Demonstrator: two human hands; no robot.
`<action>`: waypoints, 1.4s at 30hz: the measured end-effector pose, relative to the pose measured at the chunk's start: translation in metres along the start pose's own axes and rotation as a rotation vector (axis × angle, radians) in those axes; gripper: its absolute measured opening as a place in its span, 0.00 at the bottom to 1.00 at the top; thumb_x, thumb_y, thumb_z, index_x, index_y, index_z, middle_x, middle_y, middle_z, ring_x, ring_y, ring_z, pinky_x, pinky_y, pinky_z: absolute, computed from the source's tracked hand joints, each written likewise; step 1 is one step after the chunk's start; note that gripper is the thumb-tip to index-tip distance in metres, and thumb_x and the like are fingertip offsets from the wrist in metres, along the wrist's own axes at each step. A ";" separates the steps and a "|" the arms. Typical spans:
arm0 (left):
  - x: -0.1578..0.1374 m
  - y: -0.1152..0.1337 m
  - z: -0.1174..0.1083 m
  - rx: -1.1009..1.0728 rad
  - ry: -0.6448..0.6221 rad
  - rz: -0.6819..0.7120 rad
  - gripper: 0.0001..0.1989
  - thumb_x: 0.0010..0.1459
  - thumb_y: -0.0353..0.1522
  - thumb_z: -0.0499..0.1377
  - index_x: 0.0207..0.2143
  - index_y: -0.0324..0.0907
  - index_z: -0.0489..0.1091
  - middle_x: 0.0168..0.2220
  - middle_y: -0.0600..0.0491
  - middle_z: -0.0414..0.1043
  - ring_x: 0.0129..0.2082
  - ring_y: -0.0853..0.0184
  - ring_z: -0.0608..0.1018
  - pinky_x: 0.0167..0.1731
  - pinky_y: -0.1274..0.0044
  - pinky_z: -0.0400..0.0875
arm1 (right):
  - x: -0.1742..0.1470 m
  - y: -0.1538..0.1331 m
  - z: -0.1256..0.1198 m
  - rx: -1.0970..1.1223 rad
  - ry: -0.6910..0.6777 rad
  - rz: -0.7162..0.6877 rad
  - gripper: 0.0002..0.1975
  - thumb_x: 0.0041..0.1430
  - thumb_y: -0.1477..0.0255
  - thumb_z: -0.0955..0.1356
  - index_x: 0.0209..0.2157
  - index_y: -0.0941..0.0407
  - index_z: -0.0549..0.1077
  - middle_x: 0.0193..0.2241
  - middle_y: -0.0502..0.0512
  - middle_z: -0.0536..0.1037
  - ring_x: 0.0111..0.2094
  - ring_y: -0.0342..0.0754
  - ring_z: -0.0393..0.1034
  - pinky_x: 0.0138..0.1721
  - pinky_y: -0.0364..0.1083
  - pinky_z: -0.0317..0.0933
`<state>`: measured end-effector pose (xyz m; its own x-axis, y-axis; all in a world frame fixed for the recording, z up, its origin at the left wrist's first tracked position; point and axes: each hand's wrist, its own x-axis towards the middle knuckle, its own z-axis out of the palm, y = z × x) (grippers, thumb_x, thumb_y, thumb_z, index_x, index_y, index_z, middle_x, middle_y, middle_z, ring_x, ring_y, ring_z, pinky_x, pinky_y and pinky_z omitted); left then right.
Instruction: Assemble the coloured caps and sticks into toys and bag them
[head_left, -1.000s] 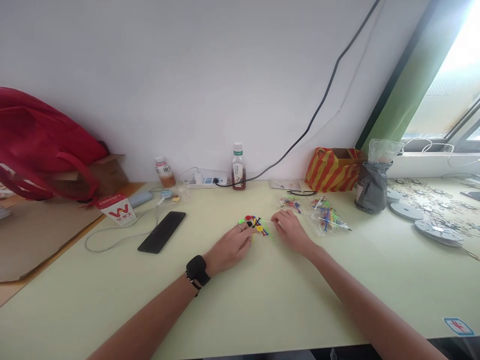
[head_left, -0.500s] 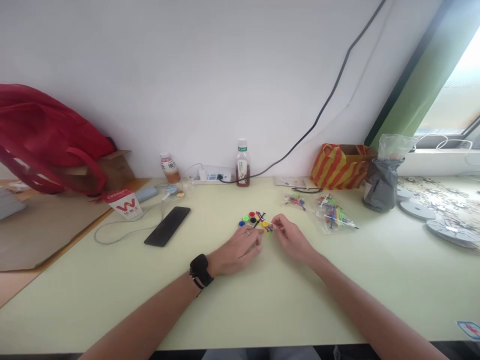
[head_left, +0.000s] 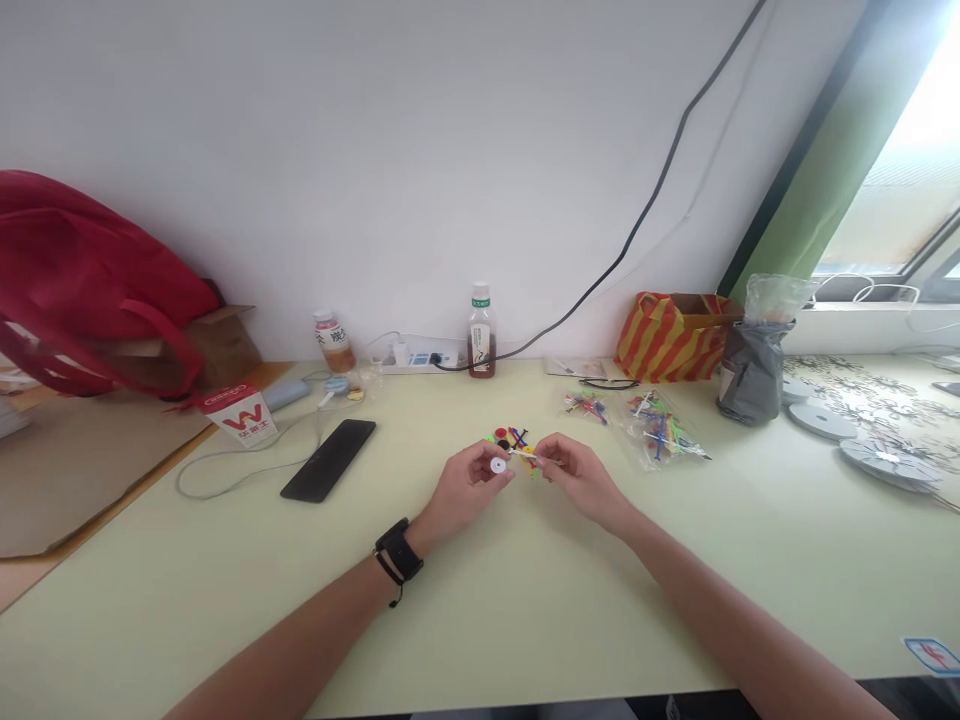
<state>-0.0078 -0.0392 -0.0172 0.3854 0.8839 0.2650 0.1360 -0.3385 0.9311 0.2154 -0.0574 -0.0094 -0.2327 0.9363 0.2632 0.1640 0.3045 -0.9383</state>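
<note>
Between the thumb and fingers of my left hand is a small white disc with a hole in its middle, its flat face turned towards me. My right hand pinches a thin white plastic stick, whose far end points left, close to the disc. I cannot tell whether the two touch. Behind my hands lies a small pile of coloured plastic pieces: a red disc, a black disc and blue sticks, with yellow and green bits partly hidden by my fingers.
Clear bags of coloured pieces lie to the right, near a striped paper bag and a grey bag. A black phone, a cable and a red-white box are at left. A bottle stands by the wall.
My left hand has lifted from the pile and now holds the white disc upright. My right hand has brought the white stick round towards it. The view has shifted slightly.
</note>
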 end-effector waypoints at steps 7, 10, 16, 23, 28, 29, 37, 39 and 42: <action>-0.002 0.002 0.006 -0.139 -0.045 0.003 0.17 0.61 0.38 0.67 0.49 0.41 0.78 0.48 0.44 0.80 0.46 0.57 0.82 0.51 0.65 0.78 | -0.009 -0.018 0.014 0.197 -0.007 0.040 0.16 0.67 0.54 0.66 0.47 0.50 0.72 0.33 0.51 0.75 0.35 0.49 0.73 0.45 0.53 0.69; -0.002 0.003 0.007 -0.167 -0.028 -0.010 0.16 0.59 0.38 0.68 0.48 0.40 0.79 0.48 0.45 0.81 0.47 0.57 0.83 0.52 0.64 0.78 | -0.009 -0.020 0.016 0.256 -0.009 0.057 0.16 0.67 0.53 0.67 0.40 0.51 0.69 0.35 0.52 0.76 0.39 0.49 0.73 0.48 0.53 0.69; -0.002 0.007 0.003 -0.218 0.021 -0.056 0.17 0.55 0.34 0.70 0.48 0.39 0.80 0.45 0.44 0.83 0.46 0.56 0.83 0.53 0.64 0.77 | -0.008 -0.025 0.012 0.238 0.041 0.089 0.17 0.61 0.55 0.73 0.34 0.54 0.72 0.28 0.49 0.73 0.31 0.46 0.68 0.38 0.48 0.66; -0.007 0.019 0.000 -0.232 -0.069 0.030 0.17 0.65 0.39 0.61 0.52 0.41 0.80 0.51 0.44 0.80 0.51 0.54 0.81 0.54 0.63 0.77 | -0.009 -0.023 0.015 0.432 -0.041 0.128 0.16 0.53 0.59 0.78 0.34 0.54 0.77 0.37 0.55 0.81 0.39 0.50 0.76 0.46 0.53 0.70; -0.006 0.015 0.007 -0.161 0.000 0.075 0.16 0.59 0.36 0.69 0.49 0.41 0.80 0.47 0.45 0.81 0.46 0.57 0.83 0.50 0.67 0.80 | -0.007 -0.020 0.015 0.339 -0.006 0.106 0.14 0.52 0.58 0.78 0.33 0.54 0.81 0.33 0.54 0.81 0.35 0.48 0.73 0.42 0.50 0.68; -0.006 0.014 0.008 -0.158 0.015 0.082 0.15 0.59 0.35 0.69 0.48 0.41 0.80 0.46 0.45 0.81 0.44 0.58 0.84 0.49 0.67 0.81 | -0.006 -0.021 0.014 0.325 0.001 0.105 0.14 0.52 0.58 0.78 0.34 0.54 0.81 0.32 0.53 0.80 0.34 0.48 0.72 0.40 0.50 0.67; -0.004 0.013 0.005 -0.038 0.055 0.155 0.13 0.59 0.35 0.69 0.46 0.43 0.82 0.43 0.48 0.81 0.43 0.61 0.84 0.47 0.69 0.82 | -0.006 -0.023 0.008 0.347 -0.020 0.127 0.12 0.54 0.60 0.77 0.34 0.53 0.84 0.31 0.53 0.79 0.33 0.47 0.69 0.39 0.49 0.64; -0.005 0.014 0.005 -0.015 0.055 0.182 0.12 0.60 0.35 0.68 0.47 0.44 0.81 0.44 0.48 0.81 0.44 0.62 0.83 0.48 0.69 0.82 | -0.007 -0.021 0.007 0.337 -0.019 0.147 0.12 0.53 0.60 0.77 0.34 0.53 0.84 0.29 0.52 0.78 0.32 0.46 0.68 0.38 0.49 0.63; -0.005 0.012 0.005 0.007 0.051 0.206 0.13 0.60 0.34 0.68 0.47 0.44 0.81 0.44 0.48 0.81 0.44 0.62 0.83 0.48 0.68 0.82 | -0.007 -0.018 0.005 0.293 -0.032 0.169 0.11 0.54 0.61 0.77 0.34 0.54 0.84 0.26 0.51 0.76 0.29 0.45 0.65 0.34 0.47 0.61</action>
<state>-0.0036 -0.0492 -0.0085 0.3594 0.8110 0.4616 0.0653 -0.5153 0.8545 0.2095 -0.0704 0.0051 -0.2562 0.9618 0.0961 -0.0792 0.0782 -0.9938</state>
